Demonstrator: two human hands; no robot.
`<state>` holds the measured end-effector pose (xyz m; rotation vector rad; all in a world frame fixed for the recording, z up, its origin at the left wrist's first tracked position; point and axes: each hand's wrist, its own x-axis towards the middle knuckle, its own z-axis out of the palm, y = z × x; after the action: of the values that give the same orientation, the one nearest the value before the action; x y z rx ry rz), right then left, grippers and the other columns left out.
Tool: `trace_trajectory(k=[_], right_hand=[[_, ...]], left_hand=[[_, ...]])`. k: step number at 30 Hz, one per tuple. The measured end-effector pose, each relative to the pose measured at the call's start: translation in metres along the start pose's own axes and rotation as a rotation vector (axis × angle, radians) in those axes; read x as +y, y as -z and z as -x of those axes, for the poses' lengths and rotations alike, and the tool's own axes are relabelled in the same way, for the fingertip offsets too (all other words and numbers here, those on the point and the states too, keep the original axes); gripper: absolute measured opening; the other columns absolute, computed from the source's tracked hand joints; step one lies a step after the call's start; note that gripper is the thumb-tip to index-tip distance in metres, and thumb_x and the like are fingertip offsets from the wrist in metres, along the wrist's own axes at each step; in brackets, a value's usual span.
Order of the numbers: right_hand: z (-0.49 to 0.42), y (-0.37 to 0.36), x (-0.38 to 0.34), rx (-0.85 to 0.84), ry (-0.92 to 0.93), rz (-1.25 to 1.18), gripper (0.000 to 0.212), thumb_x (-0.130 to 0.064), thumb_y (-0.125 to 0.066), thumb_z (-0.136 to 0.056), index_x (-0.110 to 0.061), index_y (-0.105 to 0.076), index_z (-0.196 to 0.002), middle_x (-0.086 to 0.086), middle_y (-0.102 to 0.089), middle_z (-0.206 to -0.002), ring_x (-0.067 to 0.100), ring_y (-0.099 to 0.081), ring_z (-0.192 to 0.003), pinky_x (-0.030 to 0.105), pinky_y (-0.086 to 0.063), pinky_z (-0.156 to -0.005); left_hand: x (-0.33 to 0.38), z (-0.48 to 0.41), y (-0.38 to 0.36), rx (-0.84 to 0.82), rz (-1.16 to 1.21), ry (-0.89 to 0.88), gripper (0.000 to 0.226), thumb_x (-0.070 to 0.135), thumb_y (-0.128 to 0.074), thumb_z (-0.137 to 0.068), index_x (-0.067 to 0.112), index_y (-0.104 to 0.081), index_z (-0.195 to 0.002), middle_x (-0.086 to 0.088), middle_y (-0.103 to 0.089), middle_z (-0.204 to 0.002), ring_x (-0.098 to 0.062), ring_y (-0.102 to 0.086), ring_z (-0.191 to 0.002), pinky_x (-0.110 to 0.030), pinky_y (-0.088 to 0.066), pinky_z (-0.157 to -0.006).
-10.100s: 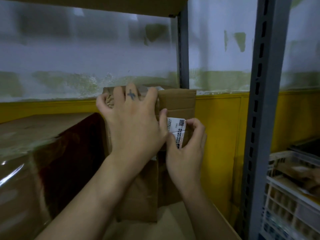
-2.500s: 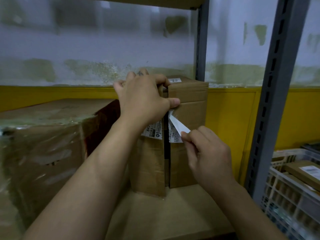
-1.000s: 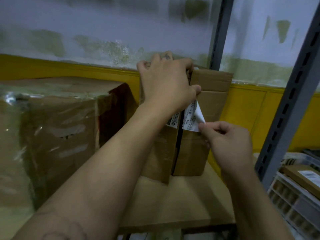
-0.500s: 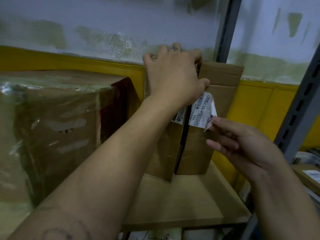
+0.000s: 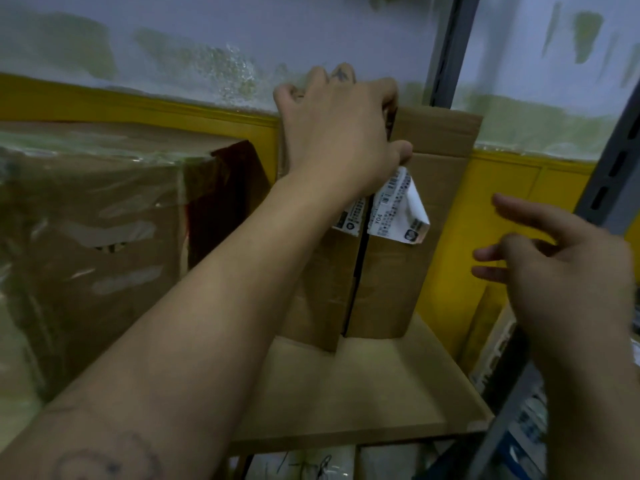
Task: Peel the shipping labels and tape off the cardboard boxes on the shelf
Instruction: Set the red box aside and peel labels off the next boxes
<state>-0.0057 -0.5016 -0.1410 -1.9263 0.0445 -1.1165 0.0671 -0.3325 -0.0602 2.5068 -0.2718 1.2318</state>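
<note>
The white paper shipping label (image 5: pixel 391 209) w/ black print is on the front of the tall brown cardboard box (image 5: pixel 415 278), just under the thumb of the left hand (image 5: pixel 339 133). Its right side is peeled up & folded over, so the blank back shows; the rest is stuck down. L fingers are curled over the box's top edge & hold it; the thumb presses the front. The right hand (image 5: pixel 568 271) is off to the side, well apart from the label, holding nothing. Its fingers are spread & a bit bent, tips pointing at the label. The box stands on a light brown wooden shelf board (image 5: pixel 346 393), below both hands. By the L wrist sits a big brown box wrapped in clear shiny plastic (image 5: pixel 90 230). Behind the L fingertips: a grey metal post (image 5: pixel 446 46) & a yellow & white wall (image 5: pixel 138 102).
</note>
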Motion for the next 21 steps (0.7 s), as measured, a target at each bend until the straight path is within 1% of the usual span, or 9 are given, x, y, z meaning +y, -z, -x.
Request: trace_trajectory(k=[1, 3, 5, 6, 9, 14, 17, 19, 21], right_hand=[[-0.002, -0.003, 0.0, -0.056, -0.035, 0.009, 0.03, -0.013, -0.055, -0.093, -0.039, -0.064, -0.106, -0.013, -0.068, -0.083, 0.011, -0.068, -0.064, 0.047, -0.059, -0.066], [0.0, -0.015, -0.001, -0.219, -0.055, 0.106, 0.02, -0.029, -0.065, -0.089, -0.033, -0.064, -0.109, -0.013, -0.068, -0.088, 0.016, -0.068, -0.071, 0.048, -0.058, -0.068], [0.003, -0.029, -0.001, -0.321, -0.09, 0.197, 0.04, -0.042, -0.07, -0.084, -0.025, -0.058, -0.117, -0.01, -0.064, -0.099, 0.02, -0.067, -0.081, 0.046, -0.057, -0.072], [0.003, -0.035, 0.0, -0.317, -0.086, 0.226, 0.039, -0.045, -0.072, -0.082, -0.023, -0.057, -0.111, -0.009, -0.063, -0.095, 0.019, -0.066, -0.08, 0.044, -0.056, -0.071], [0.001, -0.046, 0.002, -0.305, -0.017, 0.283, 0.031, -0.046, -0.073, -0.08, -0.023, -0.052, -0.081, -0.007, -0.059, -0.07, 0.01, -0.057, -0.066, 0.033, -0.046, -0.059], [0.001, -0.051, 0.009, -0.244, 0.237, 0.326, 0.042, -0.034, -0.057, -0.095, -0.024, -0.039, -0.058, -0.006, -0.044, -0.052, 0.008, -0.043, -0.05, 0.029, -0.025, -0.044], [0.001, -0.052, 0.012, -0.247, 0.282, 0.254, 0.041, -0.032, -0.057, -0.094, -0.023, -0.042, -0.057, -0.007, -0.046, -0.051, 0.009, -0.045, -0.05, 0.028, -0.029, -0.045], [-0.001, -0.051, 0.016, -0.241, 0.259, 0.225, 0.04, -0.031, -0.058, -0.094, -0.019, -0.047, -0.058, -0.005, -0.049, -0.051, 0.012, -0.048, -0.052, 0.032, -0.033, -0.048], [-0.001, -0.049, 0.016, -0.278, 0.188, 0.101, 0.038, -0.03, -0.059, -0.094, -0.014, -0.054, -0.06, 0.0, -0.055, -0.053, 0.014, -0.052, -0.053, 0.032, -0.039, -0.051]], left_hand=[[0.001, 0.0, 0.0, 0.0, -0.003, -0.005, 0.04, 0.066, -0.06, -0.084, 0.041, -0.055, -0.115, 0.0, -0.05, -0.129, -0.028, -0.037, -0.13, -0.051, -0.022, -0.106], [0.004, 0.0, -0.002, 0.006, -0.007, -0.013, 0.04, 0.066, -0.059, -0.084, 0.041, -0.055, -0.114, -0.001, -0.051, -0.128, -0.028, -0.038, -0.129, -0.051, -0.022, -0.105], [0.004, 0.0, -0.002, 0.01, -0.01, -0.015, 0.041, 0.066, -0.059, -0.084, 0.04, -0.056, -0.115, -0.001, -0.051, -0.128, -0.028, -0.038, -0.129, -0.051, -0.022, -0.105], [0.003, 0.001, -0.002, 0.009, -0.007, -0.015, 0.041, 0.066, -0.059, -0.084, 0.04, -0.056, -0.116, -0.001, -0.051, -0.128, -0.028, -0.038, -0.129, -0.051, -0.022, -0.105], [0.002, 0.002, 0.0, 0.006, -0.011, -0.012, 0.041, 0.066, -0.059, -0.084, 0.04, -0.056, -0.116, -0.002, -0.051, -0.128, -0.028, -0.038, -0.129, -0.051, -0.022, -0.105], [0.002, 0.002, 0.0, -0.001, -0.018, -0.017, 0.041, 0.065, -0.059, -0.085, 0.04, -0.055, -0.117, -0.002, -0.051, -0.127, -0.028, -0.039, -0.128, -0.05, -0.022, -0.104], [0.003, 0.003, 0.0, 0.003, -0.016, -0.013, 0.042, 0.065, -0.059, -0.084, 0.039, -0.055, -0.117, -0.002, -0.051, -0.128, -0.028, -0.039, -0.128, -0.05, -0.023, -0.104], [0.004, 0.003, 0.001, 0.003, -0.014, -0.007, 0.042, 0.065, -0.06, -0.084, 0.039, -0.056, -0.117, -0.003, -0.051, -0.128, -0.028, -0.038, -0.128, -0.05, -0.023, -0.104], [0.004, 0.003, 0.001, -0.001, -0.012, -0.003, 0.042, 0.065, -0.06, -0.084, 0.039, -0.056, -0.117, -0.003, -0.051, -0.128, -0.028, -0.038, -0.129, -0.051, -0.022, -0.105]])
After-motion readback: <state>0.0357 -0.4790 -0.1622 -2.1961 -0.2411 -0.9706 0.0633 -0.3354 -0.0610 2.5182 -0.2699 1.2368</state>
